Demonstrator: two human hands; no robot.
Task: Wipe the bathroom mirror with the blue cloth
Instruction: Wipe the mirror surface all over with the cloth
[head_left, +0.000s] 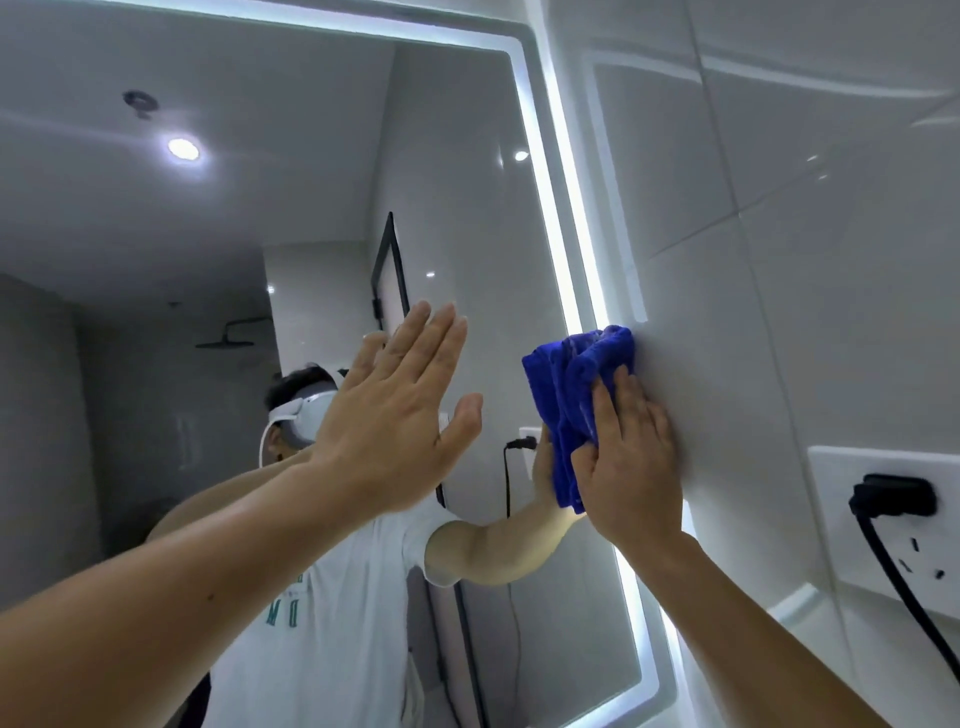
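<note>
Left forearm rises from 8 o'clock; the left hand (400, 415) is flat, fingers straight toward 1 o'clock, thumb spread. Right forearm rises from 5 o'clock; the right hand (631, 467) presses flat on the blue cloth (569, 384), fingers toward 12.

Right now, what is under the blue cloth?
The blue cloth lies on the right edge of the mirror, pressed by the right hand. The light strip runs under it; that stretch and the glass there are hidden.

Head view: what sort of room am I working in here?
Most likely a bathroom: a large wall mirror with a lit border, glossy white wall tiles beside it, and a rain shower head reflected in the glass.
</note>
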